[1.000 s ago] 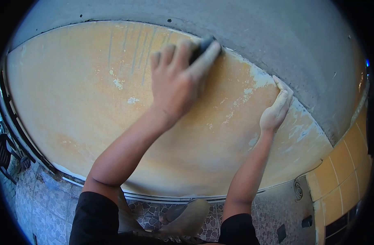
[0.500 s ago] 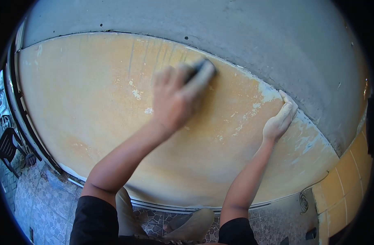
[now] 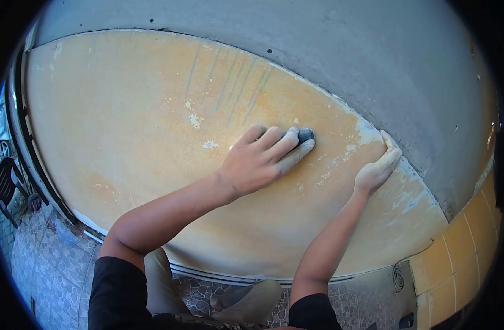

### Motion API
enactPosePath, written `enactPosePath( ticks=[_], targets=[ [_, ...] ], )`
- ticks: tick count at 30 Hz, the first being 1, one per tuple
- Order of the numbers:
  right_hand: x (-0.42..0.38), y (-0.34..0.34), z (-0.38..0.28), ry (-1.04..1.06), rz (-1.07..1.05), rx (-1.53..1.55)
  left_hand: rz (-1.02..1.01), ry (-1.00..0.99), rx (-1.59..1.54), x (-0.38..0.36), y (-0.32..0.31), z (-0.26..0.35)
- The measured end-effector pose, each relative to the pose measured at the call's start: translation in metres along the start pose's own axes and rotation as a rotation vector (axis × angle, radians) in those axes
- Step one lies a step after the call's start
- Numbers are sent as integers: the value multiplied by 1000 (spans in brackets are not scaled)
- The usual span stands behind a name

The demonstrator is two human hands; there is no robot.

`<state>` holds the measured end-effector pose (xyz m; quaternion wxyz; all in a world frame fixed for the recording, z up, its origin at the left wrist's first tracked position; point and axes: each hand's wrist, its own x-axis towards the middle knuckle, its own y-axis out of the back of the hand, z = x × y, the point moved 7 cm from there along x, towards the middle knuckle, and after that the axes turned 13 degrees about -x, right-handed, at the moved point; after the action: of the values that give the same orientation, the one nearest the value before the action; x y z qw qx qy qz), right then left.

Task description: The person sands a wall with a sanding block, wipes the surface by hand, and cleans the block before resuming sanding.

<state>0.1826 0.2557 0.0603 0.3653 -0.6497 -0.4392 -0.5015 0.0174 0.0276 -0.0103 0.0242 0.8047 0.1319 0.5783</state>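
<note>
My left hand [image 3: 258, 157] is wrapped around a dark grey sanding pad [image 3: 306, 135], pressing it against a yellowish painted wall panel [image 3: 125, 126]. Most of the pad is hidden under the fingers, and pale dust coats the fingertips. Farther right, my right hand [image 3: 378, 166] rests on the panel's upper edge with its fingers stretched along the rim and holding nothing. White flaked patches show between the two hands, and thin dark streaks run down the panel above my left hand.
A grey surface [image 3: 362, 49] borders the panel along its upper edge. Below lies a stone-patterned tiled floor [image 3: 54, 269]. A black chair [image 3: 7, 184] stands at the far left. Yellow tiles [image 3: 450, 264] and a coiled wire [image 3: 398, 279] are at the right.
My left hand has moved down and to the right across the panel with the sanding pad. The right hand stays at the panel's edge. The view has shifted slightly.
</note>
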Motion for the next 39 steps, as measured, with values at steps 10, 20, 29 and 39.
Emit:
enactPosePath(
  ticks=[10,20,29,39],
  targets=[
    [0,-2,1,-4,12,-20,50,56,-38,-12,2,-9],
    [0,1,-3,18,4,-57,61,48,-38,11,2,-4],
    [0,1,-8,33,-16,-45,146,119,-215,24,-3,-10],
    [-1,5,-4,96,-35,-22,194,163,3,71,9,-23]
  ],
)
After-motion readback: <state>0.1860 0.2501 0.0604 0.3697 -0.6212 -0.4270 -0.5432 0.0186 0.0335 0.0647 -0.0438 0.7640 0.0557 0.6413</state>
